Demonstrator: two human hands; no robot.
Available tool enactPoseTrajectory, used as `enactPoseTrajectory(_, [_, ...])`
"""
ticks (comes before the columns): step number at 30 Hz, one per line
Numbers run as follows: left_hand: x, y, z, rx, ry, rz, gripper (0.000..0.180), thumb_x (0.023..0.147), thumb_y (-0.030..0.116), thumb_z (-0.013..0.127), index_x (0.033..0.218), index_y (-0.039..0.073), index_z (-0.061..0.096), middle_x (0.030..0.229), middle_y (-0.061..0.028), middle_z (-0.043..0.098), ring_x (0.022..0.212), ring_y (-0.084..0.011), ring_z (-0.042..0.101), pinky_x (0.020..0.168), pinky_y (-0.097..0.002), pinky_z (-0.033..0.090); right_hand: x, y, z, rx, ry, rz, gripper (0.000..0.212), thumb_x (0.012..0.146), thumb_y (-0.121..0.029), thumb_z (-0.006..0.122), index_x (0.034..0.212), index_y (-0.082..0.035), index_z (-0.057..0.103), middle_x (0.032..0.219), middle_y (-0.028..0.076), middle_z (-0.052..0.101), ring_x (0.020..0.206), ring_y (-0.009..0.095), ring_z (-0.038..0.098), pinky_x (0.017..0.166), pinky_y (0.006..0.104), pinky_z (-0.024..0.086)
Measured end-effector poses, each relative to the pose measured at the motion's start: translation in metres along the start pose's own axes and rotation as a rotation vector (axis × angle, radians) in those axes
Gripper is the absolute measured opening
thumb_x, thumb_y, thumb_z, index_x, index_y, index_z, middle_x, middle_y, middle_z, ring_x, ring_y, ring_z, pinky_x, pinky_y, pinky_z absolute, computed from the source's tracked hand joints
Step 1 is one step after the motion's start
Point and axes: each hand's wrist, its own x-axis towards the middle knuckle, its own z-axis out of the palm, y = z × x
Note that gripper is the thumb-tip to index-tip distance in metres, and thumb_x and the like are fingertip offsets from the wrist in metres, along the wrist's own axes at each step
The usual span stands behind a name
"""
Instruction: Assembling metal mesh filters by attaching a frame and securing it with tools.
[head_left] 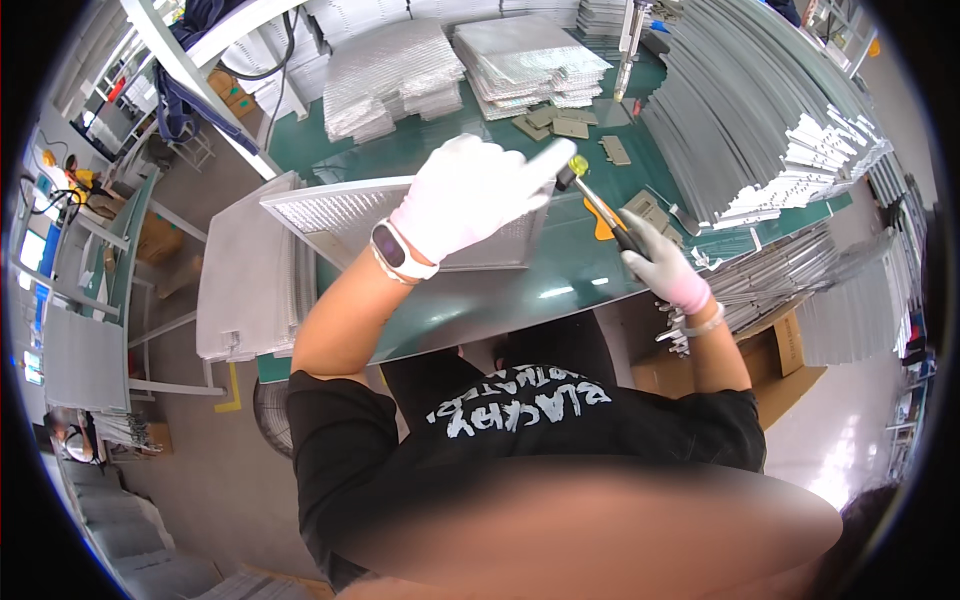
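Currently, a gloved right hand (660, 265) is gripping a hammer (602, 208) above a green table (590, 268), its head showing beside the gloved left hand (455, 195), whose grip is staying unclear, a textured grey panel (340, 215) showing beneath, pale lettering (530, 397) crossing a black shirt (365, 425).

The hammer (601, 206) has a black handle, bright shaft and dark head with a yellow-green face; it slants above the desk (575, 262), handle toward the near edge, head leaning left. The grey panel (345, 212), rimmed, textured inside, sits in the left half, partly hidden.
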Motion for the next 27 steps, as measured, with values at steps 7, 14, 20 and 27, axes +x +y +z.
enactPoseTrajectory(7, [0.000, 0.023, 0.036, -0.067, 0.384, -0.411, 0.044, 0.066, 0.047, 0.080, 0.086, 0.010, 0.064, 0.067, -0.0022, 0.050, 0.067, -0.0224, 0.052, 0.074, -0.0422, 0.044, -0.028, -0.114, -0.071, -0.049, 0.007, -0.279, 0.056, 0.099, -0.014, 0.051, 0.150, -0.001, 0.032, 0.086, 0.003, 0.057, 0.055, 0.004, 0.046, 0.050, 0.0196, 0.041])
enactPoseTrajectory(14, [0.007, 0.037, 0.047, -0.009, 0.475, -0.596, 0.030, 0.060, 0.035, 0.079, 0.071, 0.016, 0.058, 0.065, -0.0013, 0.047, 0.066, -0.0219, 0.051, 0.070, -0.0391, 0.038, -0.015, -0.128, -0.055, -0.775, 0.051, -0.777, 0.053, 0.102, -0.020, 0.046, 0.150, -0.003, 0.033, 0.107, 0.017, 0.067, 0.063, 0.021, 0.063, 0.060, 0.0315, 0.051])
enactPoseTrajectory(20, [0.006, 0.039, 0.049, 0.002, 0.535, -0.605, 0.029, 0.060, 0.034, 0.077, 0.066, 0.018, 0.053, 0.064, -0.0002, 0.047, 0.063, -0.0215, 0.050, 0.073, -0.0393, 0.038, -0.041, -0.148, -0.065, -0.288, 0.184, -0.373, 0.053, 0.100, -0.013, 0.048, 0.149, 0.001, 0.034, 0.086, 0.013, 0.061, 0.060, 0.019, 0.059, 0.058, 0.0304, 0.049])
enactPoseTrajectory(27, [0.005, 0.043, 0.049, -0.023, 0.585, -0.589, 0.028, 0.060, 0.032, 0.075, 0.065, 0.018, 0.052, 0.065, -0.0005, 0.045, 0.066, -0.0229, 0.049, 0.073, -0.0412, 0.037, -0.022, -0.105, -0.033, -0.653, 0.010, -0.244, 0.058, 0.089, -0.007, 0.056, 0.145, -0.007, 0.043, 0.091, 0.022, 0.065, 0.071, 0.038, 0.063, 0.068, 0.0438, 0.052])
